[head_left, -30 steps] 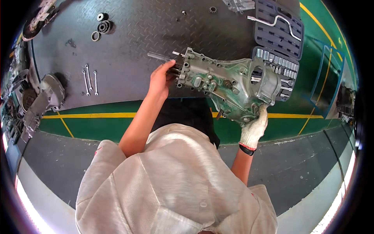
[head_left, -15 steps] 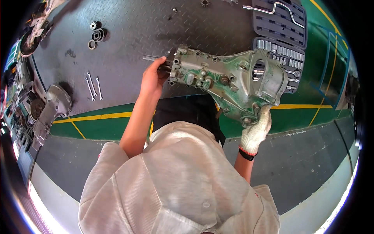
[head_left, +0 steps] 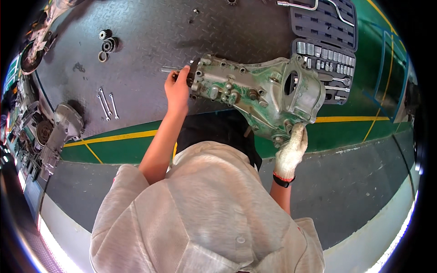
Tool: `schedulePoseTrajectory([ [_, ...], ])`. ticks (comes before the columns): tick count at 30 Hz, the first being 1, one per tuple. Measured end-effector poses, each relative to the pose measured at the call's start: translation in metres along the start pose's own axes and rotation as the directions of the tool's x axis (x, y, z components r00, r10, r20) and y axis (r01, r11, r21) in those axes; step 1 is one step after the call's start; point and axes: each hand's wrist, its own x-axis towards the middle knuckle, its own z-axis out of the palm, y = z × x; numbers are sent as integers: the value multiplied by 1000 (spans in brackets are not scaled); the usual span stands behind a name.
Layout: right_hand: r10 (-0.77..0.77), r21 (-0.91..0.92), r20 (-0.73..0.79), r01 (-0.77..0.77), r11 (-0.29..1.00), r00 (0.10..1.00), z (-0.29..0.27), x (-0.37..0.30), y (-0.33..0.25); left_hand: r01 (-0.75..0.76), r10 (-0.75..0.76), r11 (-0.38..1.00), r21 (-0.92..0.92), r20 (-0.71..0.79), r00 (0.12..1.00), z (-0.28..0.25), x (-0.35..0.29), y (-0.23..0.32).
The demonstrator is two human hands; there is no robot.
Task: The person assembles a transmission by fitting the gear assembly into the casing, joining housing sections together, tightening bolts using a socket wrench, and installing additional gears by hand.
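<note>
A gearbox housing (head_left: 261, 93), metal with green staining, lies across the near edge of the dark table, its wide bell end to the right. My bare left hand (head_left: 177, 91) is closed around the shaft end at the housing's left, where a thin metal shaft (head_left: 170, 69) sticks out past my fingers. What exactly the fingertips grip there is partly hidden. In a white knitted glove, my right hand (head_left: 292, 150) grips the lower rim of the bell end, its fingers pressed together against the metal.
Behind the bell end lies an open socket set case (head_left: 324, 27) with a speed handle (head_left: 318, 5) across its lid. Several wrenches (head_left: 107, 105) and a group of gears (head_left: 108, 44) rest at the table's left. Another housing (head_left: 68, 120) stands at the far left.
The housing has shifted slightly left, with both hands still on it. My left fingers sit closer to the housing's end. The whole view has also moved a little.
</note>
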Motion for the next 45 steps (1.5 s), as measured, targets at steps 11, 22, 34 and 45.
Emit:
schedulePoseTrajectory([
  [11, -247, -226, 109, 266, 937, 963, 14, 6, -32, -814, 819, 318, 486, 292, 494, 25, -35, 71],
  [22, -302, -307, 86, 314, 898, 949, 32, 26, -40, -762, 602, 247, 599, 521, 605, 48, -19, 37],
  [34, -134, -210, 107, 155, 965, 985, 33, 28, -54, -723, 554, 290, 627, 506, 661, 51, -19, 38],
  [45, -392, -473, 113, 396, 787, 913, 23, 33, -54, -725, 453, 265, 636, 581, 676, 53, -19, 41],
])
